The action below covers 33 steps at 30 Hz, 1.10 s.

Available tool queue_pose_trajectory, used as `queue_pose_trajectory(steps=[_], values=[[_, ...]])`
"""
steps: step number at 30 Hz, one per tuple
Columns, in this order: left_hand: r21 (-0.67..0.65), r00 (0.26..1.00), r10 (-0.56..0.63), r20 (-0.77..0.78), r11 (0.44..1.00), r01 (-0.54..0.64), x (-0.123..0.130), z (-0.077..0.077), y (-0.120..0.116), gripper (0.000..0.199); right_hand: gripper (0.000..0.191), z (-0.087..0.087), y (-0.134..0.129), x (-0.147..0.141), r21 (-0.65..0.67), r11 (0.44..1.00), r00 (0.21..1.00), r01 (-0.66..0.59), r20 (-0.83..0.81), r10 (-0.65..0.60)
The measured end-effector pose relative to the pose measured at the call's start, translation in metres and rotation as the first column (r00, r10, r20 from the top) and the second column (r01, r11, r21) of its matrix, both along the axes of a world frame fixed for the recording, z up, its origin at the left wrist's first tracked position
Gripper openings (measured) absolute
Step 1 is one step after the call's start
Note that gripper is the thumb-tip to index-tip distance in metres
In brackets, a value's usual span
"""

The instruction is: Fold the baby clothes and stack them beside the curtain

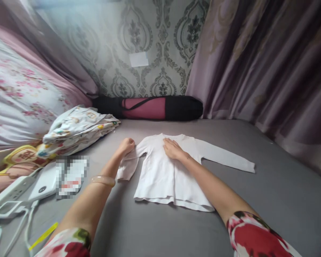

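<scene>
a smooth grey fabric surface point(278, 200) fills the lower frame. at lower left lie a white plastic power strip point(20, 189) and a white rectangular device point(44, 181). the white long-sleeved shirt point(160, 171) lies spread at centre. the right hand point(172, 148) rests open and flat on its chest; the left hand point(127, 145) is curled narrow at the picture-left sleeve, whether pinching cloth i cannot tell. beyond, a folded patterned cloth pile point(80, 126) sits left, a black-and-pink cylindrical bag point(149, 108) before grey damask wallpaper point(163, 46), mauve curtains point(230, 64) upper right.
</scene>
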<state>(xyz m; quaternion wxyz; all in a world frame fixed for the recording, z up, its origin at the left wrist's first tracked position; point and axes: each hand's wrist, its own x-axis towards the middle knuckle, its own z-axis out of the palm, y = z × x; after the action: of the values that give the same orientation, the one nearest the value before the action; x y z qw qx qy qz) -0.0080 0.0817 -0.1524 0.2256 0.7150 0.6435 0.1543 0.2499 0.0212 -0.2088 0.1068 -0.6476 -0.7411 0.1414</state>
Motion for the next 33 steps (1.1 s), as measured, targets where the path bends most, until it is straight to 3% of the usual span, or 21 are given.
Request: queue_pose_trajectory(steps=[3, 8, 15, 21, 28, 31, 33], values=[[-0.07, 0.998, 0.03, 0.051, 0.997, -0.026, -0.006, 0.003, -0.008, 0.016, 0.056, 0.005, 0.024, -0.039, -0.026, 0.998, 0.997, -0.062, -0.055, 0.061], [-0.208, 0.981, 0.077, 0.179, 0.977, -0.039, 0.005, -0.003, -0.003, 0.02, 0.054, 0.012, 0.041, -0.075, -0.024, 0.999, 0.995, -0.033, -0.095, 0.03], [-0.36, 0.937, 0.076, 0.34, 0.931, 0.055, 0.02, -0.01, 0.022, 0.018, 0.056, 0.001, 0.034, -0.083, 0.078, 0.996, 0.999, 0.033, -0.031, -0.03], [-0.504, 0.918, 0.04, 0.395, 0.845, 0.18, 0.021, -0.017, 0.041, 0.03, 0.057, 0.0, 0.03, -0.084, 0.102, 0.994, 0.999, 0.039, 0.007, -0.04], [-0.659, 0.938, -0.04, 0.344, 0.701, 0.272, -0.012, -0.018, 0.068, 0.048, 0.058, 0.002, 0.029, -0.086, 0.082, 0.996, 0.998, 0.047, 0.028, -0.049], [-0.712, 0.953, -0.151, 0.264, 0.636, 0.298, -0.039, -0.007, 0.073, 0.047, 0.058, 0.004, 0.028, -0.087, 0.081, 0.996, 0.999, 0.047, 0.022, -0.049], [-0.709, 0.951, -0.207, 0.23, 0.634, 0.31, -0.057, 0.005, 0.072, 0.043, 0.058, 0.004, 0.028, -0.087, 0.083, 0.995, 0.999, 0.047, 0.019, -0.049]])
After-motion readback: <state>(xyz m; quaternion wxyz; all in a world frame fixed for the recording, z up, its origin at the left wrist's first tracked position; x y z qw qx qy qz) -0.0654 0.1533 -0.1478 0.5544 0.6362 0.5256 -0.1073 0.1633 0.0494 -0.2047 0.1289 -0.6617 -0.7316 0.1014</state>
